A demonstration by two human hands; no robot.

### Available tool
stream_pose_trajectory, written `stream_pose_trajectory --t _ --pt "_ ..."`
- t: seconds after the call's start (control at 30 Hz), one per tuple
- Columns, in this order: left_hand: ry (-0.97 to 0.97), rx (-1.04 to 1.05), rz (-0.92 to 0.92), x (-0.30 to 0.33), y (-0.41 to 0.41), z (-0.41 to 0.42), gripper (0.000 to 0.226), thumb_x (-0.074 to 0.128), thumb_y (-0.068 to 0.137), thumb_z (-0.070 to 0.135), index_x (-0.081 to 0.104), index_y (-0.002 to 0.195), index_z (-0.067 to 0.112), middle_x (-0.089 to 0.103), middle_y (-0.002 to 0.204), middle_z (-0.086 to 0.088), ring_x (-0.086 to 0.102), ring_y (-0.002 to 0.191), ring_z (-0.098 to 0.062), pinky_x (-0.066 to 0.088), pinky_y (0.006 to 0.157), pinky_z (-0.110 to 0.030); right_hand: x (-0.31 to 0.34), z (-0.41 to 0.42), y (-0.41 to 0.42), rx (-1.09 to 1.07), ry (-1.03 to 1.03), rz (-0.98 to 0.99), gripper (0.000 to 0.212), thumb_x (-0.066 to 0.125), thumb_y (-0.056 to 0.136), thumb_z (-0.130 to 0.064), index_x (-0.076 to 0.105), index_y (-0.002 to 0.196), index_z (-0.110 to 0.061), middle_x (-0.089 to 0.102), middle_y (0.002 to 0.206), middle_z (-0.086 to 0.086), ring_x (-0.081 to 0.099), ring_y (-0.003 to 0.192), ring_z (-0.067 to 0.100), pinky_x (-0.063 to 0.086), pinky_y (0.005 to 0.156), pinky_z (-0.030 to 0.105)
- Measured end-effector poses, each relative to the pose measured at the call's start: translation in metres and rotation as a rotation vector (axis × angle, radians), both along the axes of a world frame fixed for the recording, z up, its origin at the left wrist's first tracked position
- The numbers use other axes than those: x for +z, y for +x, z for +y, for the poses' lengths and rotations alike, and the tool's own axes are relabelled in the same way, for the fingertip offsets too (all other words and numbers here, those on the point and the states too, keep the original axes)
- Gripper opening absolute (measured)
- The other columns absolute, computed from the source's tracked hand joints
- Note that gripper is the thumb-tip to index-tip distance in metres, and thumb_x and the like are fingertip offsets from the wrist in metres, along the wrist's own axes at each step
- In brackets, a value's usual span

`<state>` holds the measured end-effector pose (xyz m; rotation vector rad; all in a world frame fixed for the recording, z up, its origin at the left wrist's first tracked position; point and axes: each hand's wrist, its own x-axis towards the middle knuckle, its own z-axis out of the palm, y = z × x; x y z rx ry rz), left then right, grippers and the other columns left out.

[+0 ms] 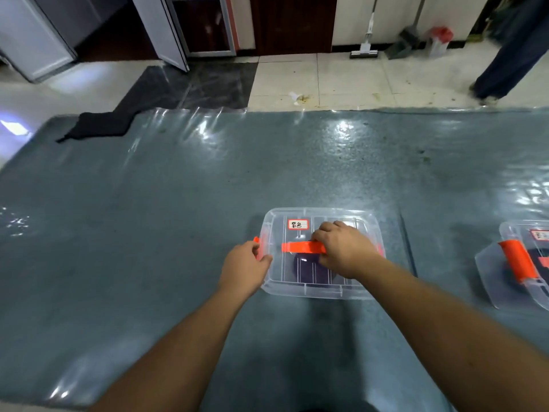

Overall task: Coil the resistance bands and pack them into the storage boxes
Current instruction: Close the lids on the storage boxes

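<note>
1. Head view: clear storage box point(322, 288), lid on, sits on the grey-blue mat point(178, 203); a coiled purple band point(309, 270) lies inside.
2. Right hand point(341, 251) grips the orange lid handle point(300, 247).
3. Left hand point(245, 267) pinches the orange side latch point(258, 248).
4. Second box point(517, 266) at right edge, well apart.

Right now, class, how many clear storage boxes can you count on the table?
2. One lidded storage box lies under both hands at centre; a second storage box sits at the right edge, partly out of frame. More may lie outside view.
</note>
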<state>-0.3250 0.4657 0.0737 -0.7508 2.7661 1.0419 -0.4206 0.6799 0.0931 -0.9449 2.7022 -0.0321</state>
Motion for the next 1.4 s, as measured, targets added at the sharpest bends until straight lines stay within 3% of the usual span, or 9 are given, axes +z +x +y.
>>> stream_pose_trajectory --t 0.23,0.5,0.6,0.77,0.9,0.97,1.13,1.27,1.4 --pt "-0.036 0.024 -0.047 0.001 -0.013 0.002 0.014 0.064 0.088 0.02 0.07 0.1 0.019 0.073 0.095 0.003 0.064 0.083 -0.021 0.045 0.069 -0.029 -0.018 0.007 0.006 -0.09 -0.076 0.014 0.038 0.056 0.091 -0.025 0.063 0.128 -0.028 0.065 0.123 -0.003 0.056 0.115 0.026 0.049 0.098 0.04" --pt "-0.056 0.006 -0.112 -0.006 -0.015 -0.003 0.013 0.064 0.089 0.022 0.069 0.101 0.02 0.071 0.092 0.005 0.063 0.08 -0.019 0.042 0.062 -0.028 -0.034 0.053 0.031 -0.61 -0.352 0.182 0.04 0.068 0.086 -0.009 0.067 0.127 -0.012 0.064 0.126 0.013 0.055 0.115 0.04 0.047 0.099 0.047" --pt "-0.062 0.017 -0.115 -0.006 -0.015 -0.003 0.012 0.063 0.092 0.025 0.067 0.102 0.02 0.07 0.094 0.004 0.062 0.081 -0.019 0.042 0.063 -0.029 -0.042 0.065 0.033 -0.734 -0.399 0.119 0.038 0.061 0.095 -0.012 0.061 0.133 -0.01 0.06 0.131 0.018 0.056 0.117 0.04 0.043 0.103 0.047" --pt "0.009 0.067 -0.106 -0.009 -0.015 -0.006 0.013 0.067 0.09 0.03 0.064 0.101 0.023 0.071 0.101 0.004 0.066 0.086 -0.019 0.055 0.074 -0.034 -0.04 0.072 0.035 -0.875 -0.545 -0.053 0.039 0.062 0.098 -0.015 0.06 0.137 -0.01 0.056 0.134 0.016 0.062 0.111 0.035 0.047 0.095 0.036" --pt "0.101 0.076 -0.129 -0.004 -0.014 -0.008 0.041 0.068 0.094 0.031 0.059 0.131 0.018 0.065 0.123 0.0 0.057 0.09 -0.017 0.044 0.06 -0.024 -0.04 0.075 0.031 -0.977 -0.564 -0.119 0.05 0.067 0.093 -0.022 0.056 0.141 -0.012 0.059 0.135 0.014 0.059 0.119 0.035 0.047 0.101 0.041" --pt "0.188 0.1 -0.179 -0.004 -0.015 -0.006 0.047 0.064 0.097 0.031 0.053 0.14 0.015 0.062 0.121 -0.002 0.055 0.093 -0.019 0.042 0.062 -0.024 -0.039 0.074 0.03 -1.024 -0.551 -0.167 0.059 0.068 0.094 -0.025 0.049 0.147 -0.008 0.058 0.142 0.016 0.056 0.127 0.037 0.045 0.106 0.044" --pt "0.309 0.198 -0.184 -0.014 -0.016 -0.008 0.021 0.066 0.091 0.03 0.068 0.107 0.017 0.071 0.099 -0.001 0.068 0.091 -0.022 0.054 0.075 -0.034 -0.035 0.078 0.024 -1.142 -0.598 -0.345 0.064 0.068 0.096 -0.028 0.043 0.148 0.001 0.06 0.138 0.021 0.06 0.122 0.039 0.05 0.103 0.048" --pt "0.321 0.217 -0.105 -0.012 -0.017 -0.006 0.01 0.069 0.087 0.019 0.071 0.097 0.019 0.074 0.095 -0.002 0.071 0.088 -0.022 0.053 0.069 -0.029 -0.033 0.079 0.021 -1.196 -0.652 -0.407 0.048 0.069 0.096 -0.024 0.055 0.133 0.004 0.064 0.109 0.014 0.06 0.094 0.03 0.05 0.083 0.038" --pt "0.346 0.238 -0.085 -0.01 -0.02 0.0 0.027 0.068 0.086 0.015 0.056 0.108 0.026 0.068 0.1 0.005 0.068 0.089 -0.018 0.051 0.075 -0.032 -0.036 0.081 0.016 -1.22 -0.699 -0.453 0.027 0.072 0.092 -0.02 0.069 0.11 0.0 0.069 0.093 0.008 0.066 0.079 0.023 0.05 0.065 0.032"
